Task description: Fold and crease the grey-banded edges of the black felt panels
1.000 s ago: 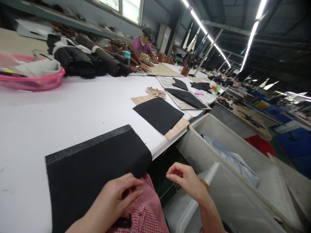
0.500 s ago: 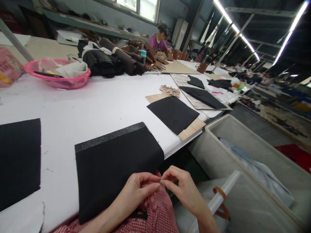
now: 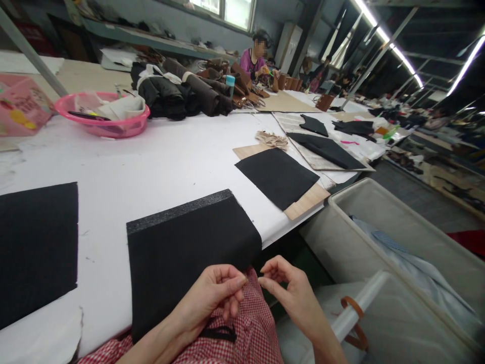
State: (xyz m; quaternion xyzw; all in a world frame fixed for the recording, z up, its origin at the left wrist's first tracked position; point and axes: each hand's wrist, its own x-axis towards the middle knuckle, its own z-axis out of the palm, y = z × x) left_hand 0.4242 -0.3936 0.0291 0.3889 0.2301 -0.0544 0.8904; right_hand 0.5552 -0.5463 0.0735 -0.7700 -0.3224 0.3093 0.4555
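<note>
A white-covered table (image 3: 170, 151) fills most of the view. Against its edge stands a grey bin (image 3: 318, 242), its inside perhaps kept within reach of the seat. A red-checked garment (image 3: 257, 313) covers the wearer's lap. The nearest black sheet (image 3: 185, 253) lies on the table before the hands, its near part bending over the edge, probably because nothing supports it there. A pink basin (image 3: 113, 130) sits farther back, seemingly clear of the working space. The left hand (image 3: 215, 288) pinches thumb to forefinger, the right hand (image 3: 291, 288) curls with its fingertips close, and a small gap parts the two hands; I cannot tell whether either holds something thin, such as thread.
</note>
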